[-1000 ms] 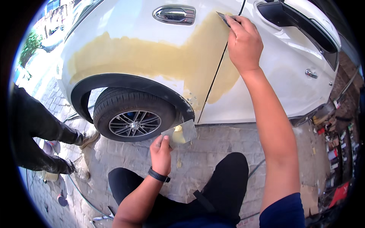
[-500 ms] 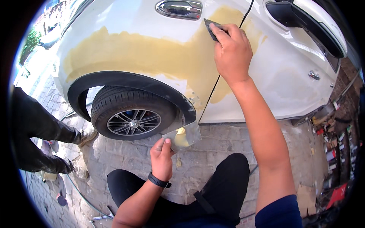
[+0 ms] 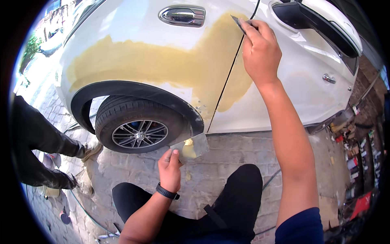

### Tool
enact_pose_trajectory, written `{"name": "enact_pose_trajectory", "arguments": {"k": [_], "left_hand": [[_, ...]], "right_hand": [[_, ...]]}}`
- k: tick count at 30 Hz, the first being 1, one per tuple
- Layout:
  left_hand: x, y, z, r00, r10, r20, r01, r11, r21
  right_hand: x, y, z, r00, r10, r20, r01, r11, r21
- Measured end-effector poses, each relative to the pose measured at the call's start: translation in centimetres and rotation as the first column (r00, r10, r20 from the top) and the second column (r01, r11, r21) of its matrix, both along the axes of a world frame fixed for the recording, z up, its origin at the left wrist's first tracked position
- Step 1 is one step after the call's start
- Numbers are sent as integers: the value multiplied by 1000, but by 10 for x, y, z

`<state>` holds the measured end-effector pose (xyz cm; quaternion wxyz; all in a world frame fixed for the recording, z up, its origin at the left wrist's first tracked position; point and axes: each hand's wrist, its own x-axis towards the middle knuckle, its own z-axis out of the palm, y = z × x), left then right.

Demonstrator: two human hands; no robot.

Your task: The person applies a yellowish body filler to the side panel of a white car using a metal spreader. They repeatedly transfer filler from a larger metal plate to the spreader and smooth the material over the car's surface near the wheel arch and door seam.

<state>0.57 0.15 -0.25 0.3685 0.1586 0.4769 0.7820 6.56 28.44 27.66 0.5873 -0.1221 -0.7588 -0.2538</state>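
A white car's side carries a broad yellowish filler patch above the front wheel and across the door seam. My right hand grips a small dark-grey spreader, which is at the upper part of the patch, right of a chrome side trim. My left hand pinches a flat translucent plate below the wheel arch, with a dollop of pale yellow filler on it.
A co-worker's legs stand at the left, near tubs and a hose on the paving. The black mirror juts out at upper right. Shelving with assorted items lines the right edge, and a green bush shows beyond the car.
My right hand with the spreader moved left and down by half a second ago, and has since returned up and right. My left hand holds the plate in much the same place.
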Motion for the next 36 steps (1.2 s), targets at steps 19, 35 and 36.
{"name": "enact_pose_trajectory", "arguments": {"k": [19, 35, 36], "left_hand": [[4, 4, -5, 1000, 4, -16, -4, 999, -37], [3, 1, 0, 1000, -6, -26, 5, 1000, -26], [5, 0, 7, 1000, -3, -9, 3, 1000, -15]], "right_hand": [[-10, -32, -86, 974, 127, 188, -108, 988, -108], [-21, 7, -25, 999, -11, 32, 13, 998, -64], [-20, 6, -33, 999, 6, 32, -4, 999, -50]]}}
